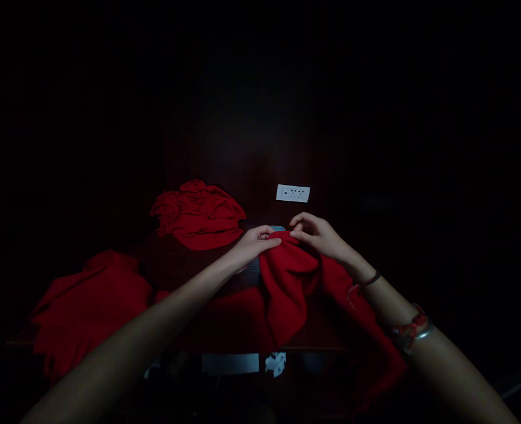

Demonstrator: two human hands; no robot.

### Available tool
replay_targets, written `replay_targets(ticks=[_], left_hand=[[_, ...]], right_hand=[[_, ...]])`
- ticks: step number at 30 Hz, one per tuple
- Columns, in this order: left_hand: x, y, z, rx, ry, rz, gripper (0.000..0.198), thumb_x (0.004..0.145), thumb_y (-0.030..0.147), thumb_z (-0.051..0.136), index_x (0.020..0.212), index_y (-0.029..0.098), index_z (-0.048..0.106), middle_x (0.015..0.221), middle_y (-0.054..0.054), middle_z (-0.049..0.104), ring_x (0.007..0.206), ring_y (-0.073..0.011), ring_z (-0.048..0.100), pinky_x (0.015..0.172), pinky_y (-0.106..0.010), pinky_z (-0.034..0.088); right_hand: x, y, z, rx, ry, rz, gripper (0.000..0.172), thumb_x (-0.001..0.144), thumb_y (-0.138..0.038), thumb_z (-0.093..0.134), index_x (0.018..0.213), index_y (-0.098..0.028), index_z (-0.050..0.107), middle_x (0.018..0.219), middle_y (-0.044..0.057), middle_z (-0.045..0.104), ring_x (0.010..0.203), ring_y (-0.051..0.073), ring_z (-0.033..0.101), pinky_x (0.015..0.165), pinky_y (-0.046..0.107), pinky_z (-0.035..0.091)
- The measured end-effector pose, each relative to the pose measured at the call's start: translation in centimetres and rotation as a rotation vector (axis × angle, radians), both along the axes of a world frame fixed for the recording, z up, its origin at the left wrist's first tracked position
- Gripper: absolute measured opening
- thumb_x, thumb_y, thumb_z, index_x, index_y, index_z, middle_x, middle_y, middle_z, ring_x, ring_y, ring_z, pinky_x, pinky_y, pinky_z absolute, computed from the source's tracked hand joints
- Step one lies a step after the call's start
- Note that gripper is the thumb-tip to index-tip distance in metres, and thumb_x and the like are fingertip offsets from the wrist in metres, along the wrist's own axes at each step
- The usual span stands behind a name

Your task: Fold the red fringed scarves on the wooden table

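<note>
A red fringed scarf hangs in folds from my hands and drapes over the front edge of a dark table. Its raised edge is pinched in my left hand, thumb on the near side and fingers behind. My right hand is just to the right at the same edge, fingers curled and thumb tip on the cloth; its other fingertips are partly hidden. A small light-blue object shows just behind the scarf's top edge; what it is I cannot make out.
A bunched red cloth lies at the back left of the table. More red fringed fabric spreads at the front left. A white socket panel is behind my hands. Pale items show below the table edge. The surroundings are very dark.
</note>
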State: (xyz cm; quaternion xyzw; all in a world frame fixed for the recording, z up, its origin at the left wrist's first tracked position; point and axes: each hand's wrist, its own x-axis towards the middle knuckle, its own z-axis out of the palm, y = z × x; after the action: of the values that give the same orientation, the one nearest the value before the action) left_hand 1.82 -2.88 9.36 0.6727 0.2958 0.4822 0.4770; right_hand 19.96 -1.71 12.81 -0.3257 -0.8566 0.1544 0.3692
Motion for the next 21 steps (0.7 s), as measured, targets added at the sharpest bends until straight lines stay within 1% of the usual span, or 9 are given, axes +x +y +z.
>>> replay_targets(ticks=[2,4,8,10,13,14,16,18,21], left_hand=[[-1.5,-0.3,0.5,-0.009,0.087,-0.035,0.022,0.060,0.029,0.060,0.069,0.015,0.047,0.061,0.005,0.049,0.058,-0.0088,0.048,0.055,-0.020,0.037],[-3.1,-0.5,1.4,0.029,0.225,-0.013,0.023,0.058,0.029,0.061,0.068,0.015,0.047,0.060,0.005,0.048,0.057,-0.0086,0.047,0.055,-0.020,0.036],[-8.0,-0.7,4.4,0.313,0.555,0.188,0.018,0.061,0.029,0.057,0.068,0.014,0.049,0.065,0.004,0.048,0.063,-0.0093,0.046,0.063,-0.021,0.037],[-11.4,-0.7,6.3,0.471,0.767,0.331,0.018,0.066,0.030,0.052,0.071,0.013,0.051,0.069,0.003,0.049,0.069,-0.0106,0.046,0.068,-0.022,0.036],[-17.3,-0.7,8.9,0.637,1.137,0.728,0.022,0.071,0.030,0.043,0.075,0.012,0.055,0.072,0.002,0.047,0.074,-0.0126,0.046,0.073,-0.026,0.036],[-19.3,-0.7,9.6,0.657,1.238,0.793,0.022,0.073,0.028,0.040,0.079,0.011,0.054,0.075,0.001,0.046,0.077,-0.0132,0.046,0.075,-0.027,0.036],[-23.2,-0.8,10.3,0.621,1.398,0.948,0.022,0.069,0.024,0.039,0.079,0.011,0.054,0.078,-0.002,0.046,0.081,-0.0166,0.046,0.076,-0.030,0.036],[-26.0,-0.8,10.1,0.520,1.448,1.055,0.027,0.068,0.030,0.037,0.082,0.014,0.054,0.087,-0.004,0.048,0.089,-0.0218,0.046,0.077,-0.035,0.036],[-26.7,-0.4,8.1,0.226,1.531,1.253,0.035,0.068,0.040,0.037,0.076,0.014,0.058,0.095,-0.008,0.052,0.101,-0.0320,0.040,0.077,-0.045,0.031]], right_hand=[[0.0,-0.1,-0.4,-0.087,-0.064,0.114,0.026,0.072,-0.032,0.052,0.092,-0.016,0.048,0.068,-0.002,0.055,0.063,0.011,0.052,0.058,0.022,0.041],[-0.4,-0.2,-1.0,-0.078,-0.189,0.149,0.025,0.072,-0.032,0.053,0.091,-0.016,0.051,0.071,-0.001,0.057,0.065,0.011,0.052,0.059,0.023,0.041],[-2.1,-0.5,-4.2,0.066,-0.423,0.073,0.014,0.076,-0.028,0.049,0.077,-0.016,0.056,0.074,0.001,0.060,0.066,0.013,0.053,0.062,0.024,0.040],[-3.2,-0.4,-6.3,0.154,-0.460,-0.030,0.013,0.077,-0.025,0.048,0.077,-0.015,0.056,0.078,0.005,0.060,0.070,0.015,0.054,0.064,0.025,0.040],[-4.1,0.2,-8.8,0.203,-0.470,-0.169,0.015,0.078,-0.021,0.046,0.087,-0.014,0.055,0.085,0.009,0.060,0.077,0.017,0.055,0.067,0.026,0.039],[-4.1,0.6,-9.3,0.186,-0.482,-0.197,0.016,0.077,-0.021,0.046,0.088,-0.014,0.055,0.085,0.010,0.061,0.077,0.018,0.055,0.067,0.026,0.039],[-3.9,1.4,-10.0,0.117,-0.515,-0.209,0.016,0.077,-0.022,0.046,0.085,-0.014,0.056,0.083,0.009,0.061,0.076,0.017,0.055,0.067,0.025,0.038],[-3.2,2.2,-10.5,0.036,-0.538,-0.167,0.016,0.077,-0.024,0.046,0.085,-0.014,0.056,0.084,0.008,0.061,0.077,0.016,0.055,0.068,0.024,0.038],[-2.2,2.7,-11.2,-0.032,-0.575,-0.112,0.030,0.074,-0.030,0.050,0.099,-0.014,0.052,0.097,0.009,0.057,0.087,0.018,0.053,0.073,0.025,0.037]])
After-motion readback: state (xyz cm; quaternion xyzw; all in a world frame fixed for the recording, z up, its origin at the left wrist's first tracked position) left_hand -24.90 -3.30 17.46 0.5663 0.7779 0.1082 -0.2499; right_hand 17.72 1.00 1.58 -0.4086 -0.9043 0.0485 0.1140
